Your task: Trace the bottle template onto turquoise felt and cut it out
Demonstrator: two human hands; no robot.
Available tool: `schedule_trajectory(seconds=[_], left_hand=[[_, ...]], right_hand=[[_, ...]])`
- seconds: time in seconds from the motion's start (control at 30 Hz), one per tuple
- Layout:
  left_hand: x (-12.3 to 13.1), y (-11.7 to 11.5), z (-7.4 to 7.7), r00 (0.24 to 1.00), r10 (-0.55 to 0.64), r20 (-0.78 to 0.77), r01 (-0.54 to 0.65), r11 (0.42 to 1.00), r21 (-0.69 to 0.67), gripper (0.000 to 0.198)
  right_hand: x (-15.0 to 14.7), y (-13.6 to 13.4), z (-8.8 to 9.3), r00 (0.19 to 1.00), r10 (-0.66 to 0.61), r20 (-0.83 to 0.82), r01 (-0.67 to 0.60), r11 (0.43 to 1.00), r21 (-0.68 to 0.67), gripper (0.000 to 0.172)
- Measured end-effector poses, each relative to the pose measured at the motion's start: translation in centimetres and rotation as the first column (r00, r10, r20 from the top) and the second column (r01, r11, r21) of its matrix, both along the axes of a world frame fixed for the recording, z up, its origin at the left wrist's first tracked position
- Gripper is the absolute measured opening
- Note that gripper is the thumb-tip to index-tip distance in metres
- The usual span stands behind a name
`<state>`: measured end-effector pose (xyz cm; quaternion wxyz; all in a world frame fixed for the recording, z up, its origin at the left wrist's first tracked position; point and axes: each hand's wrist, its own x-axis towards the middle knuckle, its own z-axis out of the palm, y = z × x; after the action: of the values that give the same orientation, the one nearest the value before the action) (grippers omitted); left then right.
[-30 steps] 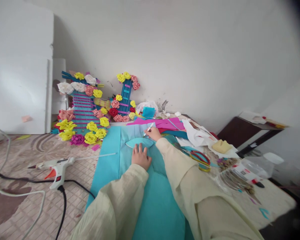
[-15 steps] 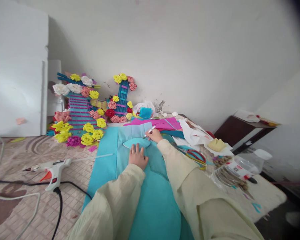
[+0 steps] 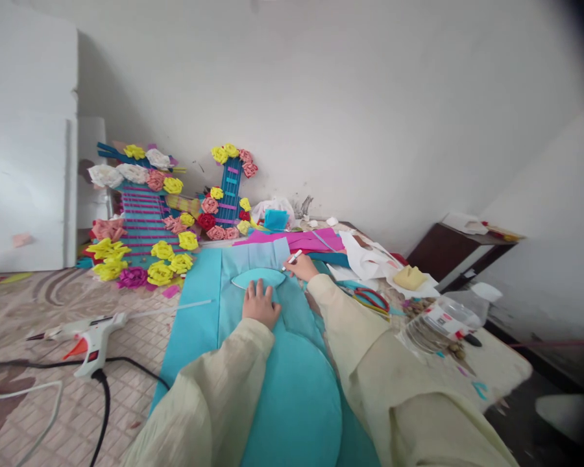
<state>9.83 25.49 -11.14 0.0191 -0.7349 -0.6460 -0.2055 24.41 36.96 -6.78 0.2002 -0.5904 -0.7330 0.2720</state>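
My left hand (image 3: 261, 305) lies flat with fingers spread, pressing on a light turquoise leaf-shaped piece (image 3: 255, 276). This pointed piece rests on thin blue material (image 3: 233, 259) spread over the table. In my right hand (image 3: 302, 266) is a slim white pen (image 3: 292, 256), pinched between the fingers, its tip close to the leaf shape's right point. Whether the tip touches the sheet I cannot tell. Below my left hand lies a large turquoise piece with a rounded edge (image 3: 296, 402), partly covered by my sleeve.
A white glue gun (image 3: 95, 340) with a black cable lies at left. Behind stand two decorations (image 3: 146, 214) with paper flowers. Red-handled scissors (image 3: 372, 298), a clear plastic bottle (image 3: 438, 324) and a yellow cloth-like piece (image 3: 409, 277) lie at right. Magenta material (image 3: 316, 240) is at the back.
The whole view has shifted slightly, so things appear farther left. My right hand has moved the pen a little right, toward the leaf shape's point. My left hand stays on the piece.
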Motion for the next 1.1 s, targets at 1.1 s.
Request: schedule_trajectory(seconds=[1.1], left_hand=[[0.0, 0.1, -0.1, 1.0, 0.01, -0.027, -0.01, 1.0, 0.021, 0.038]], right_hand=[[1.5, -2.5, -0.1, 0.997, 0.014, 0.077, -0.017, 0.999, 0.035, 0.024]])
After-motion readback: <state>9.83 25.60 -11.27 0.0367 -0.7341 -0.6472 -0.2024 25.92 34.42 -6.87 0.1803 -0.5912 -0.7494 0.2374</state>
